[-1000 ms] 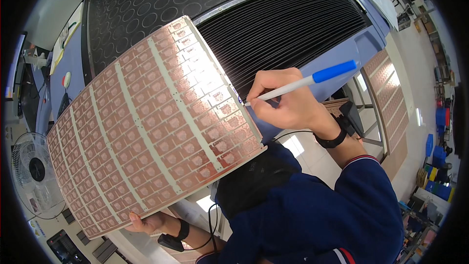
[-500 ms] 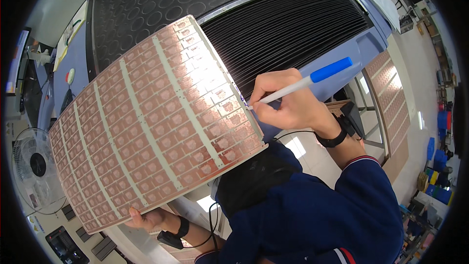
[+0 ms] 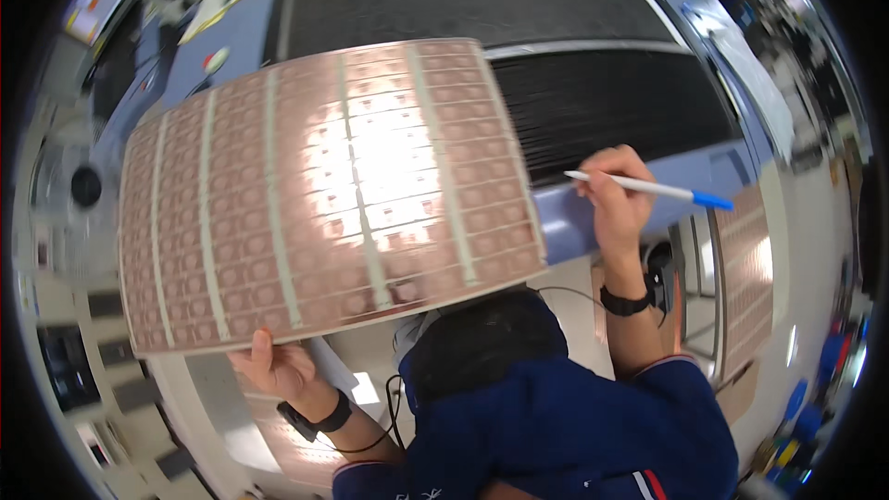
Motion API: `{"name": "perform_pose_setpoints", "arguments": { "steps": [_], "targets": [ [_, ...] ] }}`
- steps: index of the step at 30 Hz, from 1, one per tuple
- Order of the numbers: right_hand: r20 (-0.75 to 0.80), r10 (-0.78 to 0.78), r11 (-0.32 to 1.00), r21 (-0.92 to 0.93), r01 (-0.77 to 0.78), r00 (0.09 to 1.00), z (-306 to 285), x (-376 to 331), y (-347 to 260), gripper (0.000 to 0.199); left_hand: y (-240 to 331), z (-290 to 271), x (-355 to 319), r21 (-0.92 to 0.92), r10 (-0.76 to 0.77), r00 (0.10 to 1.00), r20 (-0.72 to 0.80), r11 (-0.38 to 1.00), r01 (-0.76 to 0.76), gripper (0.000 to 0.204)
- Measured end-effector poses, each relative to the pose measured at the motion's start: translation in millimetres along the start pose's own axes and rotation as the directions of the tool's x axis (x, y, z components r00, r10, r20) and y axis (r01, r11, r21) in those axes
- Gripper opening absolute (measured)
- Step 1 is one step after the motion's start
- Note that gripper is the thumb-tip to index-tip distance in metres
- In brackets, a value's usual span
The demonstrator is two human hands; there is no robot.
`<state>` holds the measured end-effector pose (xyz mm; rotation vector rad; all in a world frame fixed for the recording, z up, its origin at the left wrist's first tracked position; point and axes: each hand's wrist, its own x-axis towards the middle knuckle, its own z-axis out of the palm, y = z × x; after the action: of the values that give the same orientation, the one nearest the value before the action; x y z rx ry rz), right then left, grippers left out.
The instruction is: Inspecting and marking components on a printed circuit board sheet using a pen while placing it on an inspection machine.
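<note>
Head view, looking down: a large flexible copper-coloured sheet printed with a grid of small rectangular cells [image 3: 324, 199] fills the middle of the picture, held up in the air and bowed slightly, with a bright glare at its centre. Pale strips run across it from its top edge to its bottom edge, dividing the cells into bands. Behind it lies a dark ribbed mat [image 3: 611, 111] on a blue tabletop [image 3: 583, 213]; the sheet's right edge overlaps the tabletop's near edge.

Below the sheet, the person's dark-blue sleeves [image 3: 574, 426] come in from the lower edge of the picture. A second copper-coloured panel [image 3: 745, 287] stands at the right, beyond the tabletop's edge and well apart from the held sheet.

The left hand [image 3: 278, 370] grips the sheet at its bottom edge, near the lower left corner — the thumb lies over the front face and the fingers are curled behind, out of sight. A black band [image 3: 319, 417] sits on that wrist, with a thin cable trailing from it.

The right hand [image 3: 616, 204] is just beside the sheet's right edge, fingers closed around a white pen with a blue cap [image 3: 653, 188]. The pen lies almost level, its fine tip pointing left toward the sheet — whether the tip touches it cannot be told. A black wristband [image 3: 625, 303] circles the right wrist.
</note>
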<state>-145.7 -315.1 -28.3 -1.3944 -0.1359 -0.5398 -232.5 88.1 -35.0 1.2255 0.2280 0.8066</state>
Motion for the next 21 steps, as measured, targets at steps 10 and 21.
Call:
{"name": "perform_pose_setpoints", "arguments": {
  "steps": [10, 21],
  "targets": [
    [0.060, -0.013, 0.997, -0.079, 0.017, 0.998, -26.5, 4.5, 1.6, 0.012, 81.9, -274.1, -114.2, -0.474, 0.098, 0.976, -0.193, 0.862, -0.181, 0.026],
    [0.105, 0.031, 0.970, -0.243, -0.005, 0.994, -29.3, 11.9, 5.4, 0.007, -76.6, -372.8, -250.9, -0.175, -0.238, 0.441, -0.865, 0.968, 0.180, 0.036]
  ]
}}
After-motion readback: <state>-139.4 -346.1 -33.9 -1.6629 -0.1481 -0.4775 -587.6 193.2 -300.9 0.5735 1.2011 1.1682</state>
